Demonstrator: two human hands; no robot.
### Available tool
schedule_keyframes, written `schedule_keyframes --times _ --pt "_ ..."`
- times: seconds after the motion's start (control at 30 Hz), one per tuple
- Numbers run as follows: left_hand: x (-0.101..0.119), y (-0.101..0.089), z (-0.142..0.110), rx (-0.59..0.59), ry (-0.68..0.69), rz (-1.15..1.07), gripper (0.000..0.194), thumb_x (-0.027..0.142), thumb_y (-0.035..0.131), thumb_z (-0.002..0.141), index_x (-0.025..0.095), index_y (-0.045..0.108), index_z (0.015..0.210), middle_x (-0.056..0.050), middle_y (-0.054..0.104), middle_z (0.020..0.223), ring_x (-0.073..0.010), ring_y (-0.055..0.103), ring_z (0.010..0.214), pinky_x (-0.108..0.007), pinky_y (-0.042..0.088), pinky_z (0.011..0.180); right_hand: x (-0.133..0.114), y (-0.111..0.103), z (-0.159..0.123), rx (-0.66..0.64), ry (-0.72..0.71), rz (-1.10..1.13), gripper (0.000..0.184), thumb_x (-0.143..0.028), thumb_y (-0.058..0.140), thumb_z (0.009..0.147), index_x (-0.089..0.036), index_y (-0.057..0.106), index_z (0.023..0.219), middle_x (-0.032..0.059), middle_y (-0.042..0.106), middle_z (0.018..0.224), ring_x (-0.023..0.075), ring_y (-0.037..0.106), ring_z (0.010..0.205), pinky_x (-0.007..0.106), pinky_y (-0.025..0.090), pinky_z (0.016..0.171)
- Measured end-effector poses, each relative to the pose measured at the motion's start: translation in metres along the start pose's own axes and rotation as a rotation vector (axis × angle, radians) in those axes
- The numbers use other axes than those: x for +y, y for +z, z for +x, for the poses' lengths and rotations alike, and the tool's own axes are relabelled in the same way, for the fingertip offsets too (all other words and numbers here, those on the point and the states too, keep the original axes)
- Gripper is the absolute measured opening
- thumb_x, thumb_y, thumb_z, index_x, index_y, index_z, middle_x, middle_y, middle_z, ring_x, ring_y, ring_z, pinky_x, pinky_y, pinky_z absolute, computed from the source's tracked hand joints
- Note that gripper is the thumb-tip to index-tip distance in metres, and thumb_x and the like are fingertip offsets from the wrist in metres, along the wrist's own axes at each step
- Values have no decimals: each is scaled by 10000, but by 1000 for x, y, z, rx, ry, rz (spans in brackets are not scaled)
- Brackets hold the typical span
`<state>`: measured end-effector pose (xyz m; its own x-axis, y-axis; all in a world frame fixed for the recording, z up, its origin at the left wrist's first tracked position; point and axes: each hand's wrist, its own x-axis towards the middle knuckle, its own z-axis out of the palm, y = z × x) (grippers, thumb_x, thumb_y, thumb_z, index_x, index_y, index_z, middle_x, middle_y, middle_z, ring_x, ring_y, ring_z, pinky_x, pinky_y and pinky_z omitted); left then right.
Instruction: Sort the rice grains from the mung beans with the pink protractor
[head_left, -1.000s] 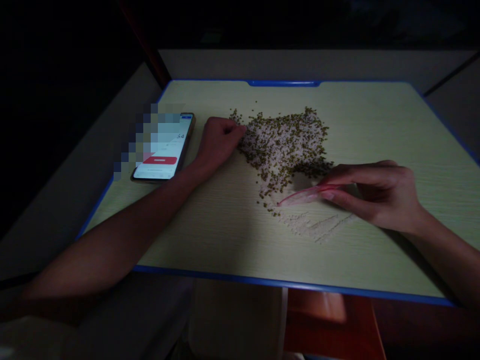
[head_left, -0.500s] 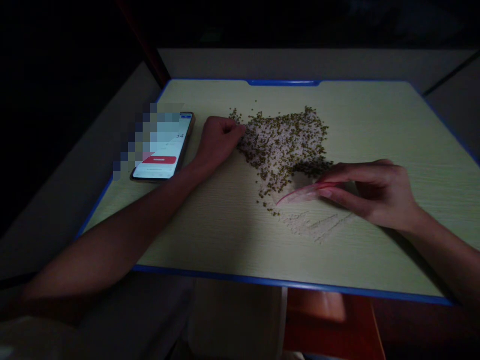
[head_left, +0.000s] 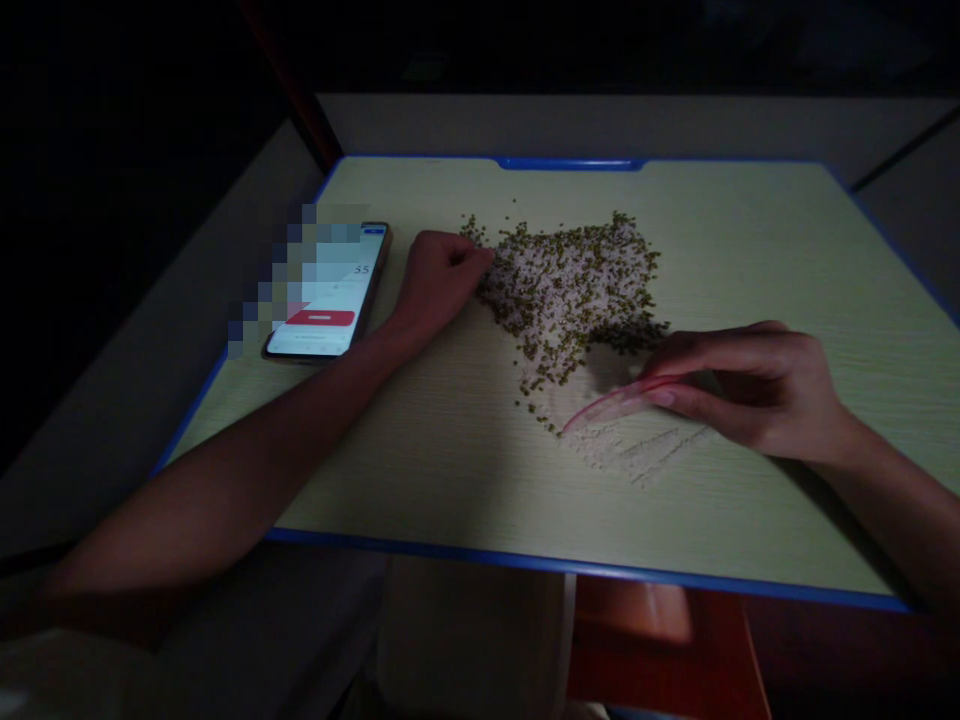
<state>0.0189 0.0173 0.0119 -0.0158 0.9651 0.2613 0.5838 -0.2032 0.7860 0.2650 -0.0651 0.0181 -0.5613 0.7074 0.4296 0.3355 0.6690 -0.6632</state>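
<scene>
A heap of green beans mixed with white rice (head_left: 574, 280) lies in the middle of a pale desk (head_left: 450, 450) with a blue rim. My left hand (head_left: 437, 280) rests curled at the heap's left edge, fingertips touching the grains. My right hand (head_left: 750, 385) pinches a thin pink translucent scraper (head_left: 611, 402), whose edge lies on the desk at the heap's lower right. Below the scraper sits a small patch of white rice (head_left: 637, 450) separated from the heap.
A lit phone (head_left: 330, 295) with a white screen and red button lies on the desk left of my left hand. The surroundings are dark. Beneath the desk's near edge, an orange-red seat (head_left: 660, 640) shows.
The scraper has shifted slightly down and right toward the rice patch. The number on the phone went from 54 to 55. My left hand has stayed put.
</scene>
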Motion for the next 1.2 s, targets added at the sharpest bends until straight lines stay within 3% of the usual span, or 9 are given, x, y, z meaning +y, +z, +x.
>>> schedule_keyframes --times 0.37,0.67,0.83,1.2 --pt "-3 2 2 9 0 -39 267 205 523 714 190 387 485 34 271 460 -103 383 539 -233 326 518 -4 6 4 -22 -58 -44 81 -113 652 732 -167 666 790 21 686 663 111 637 582 190 465 494" --pt "-3 2 2 11 -7 -48 291 189 531 714 185 364 475 31 265 476 -104 394 552 -240 328 538 -4 12 3 195 26 -85 183 -113 675 706 -256 699 817 -19 703 728 120 639 600 211 497 537" --pt "-3 2 2 9 -11 -53 279 196 534 711 189 373 483 33 269 466 -107 393 550 -241 330 535 -2 11 3 130 35 -96 173 -133 660 724 -266 694 829 -15 700 714 141 645 611 231 492 513" --pt "-4 1 2 4 -9 -44 318 223 535 713 197 357 451 40 255 444 -93 356 507 -235 313 481 -4 8 2 83 -4 -83 130 -89 656 717 -191 662 799 -14 691 693 89 626 594 174 469 526"
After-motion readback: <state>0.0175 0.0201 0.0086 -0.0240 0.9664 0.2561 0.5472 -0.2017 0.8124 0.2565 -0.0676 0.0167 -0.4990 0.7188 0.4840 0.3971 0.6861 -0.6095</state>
